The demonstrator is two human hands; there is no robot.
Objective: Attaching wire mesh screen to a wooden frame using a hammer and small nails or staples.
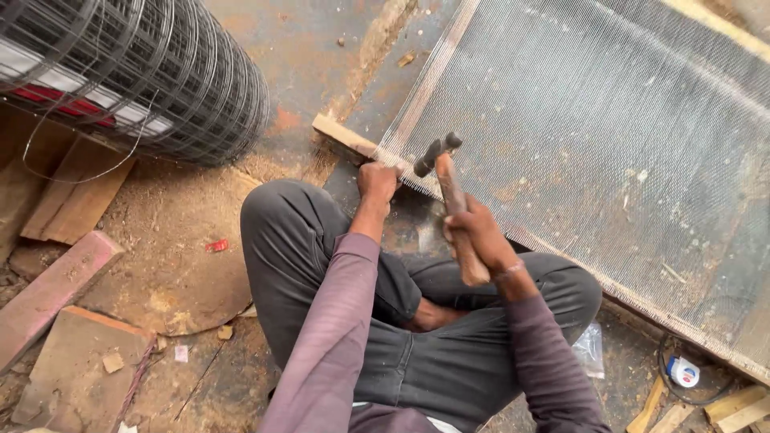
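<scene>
I sit cross-legged on the ground in dark trousers and purple sleeves. My right hand (475, 231) grips the wooden handle of a hammer (447, 180), whose dark metal head is raised just above the near edge of a wooden frame (346, 135) covered with fine wire mesh (609, 136). My left hand (377, 180) is closed and pressed against the frame's edge beside the hammer head, pinching at the mesh or something small I cannot make out.
A big roll of welded wire fencing (160, 72) lies at top left. Wooden planks and boards (56, 289) lie on the dusty ground at left. A tape measure (683, 372), a plastic bag (592, 350) and wood offcuts (734, 407) lie at bottom right.
</scene>
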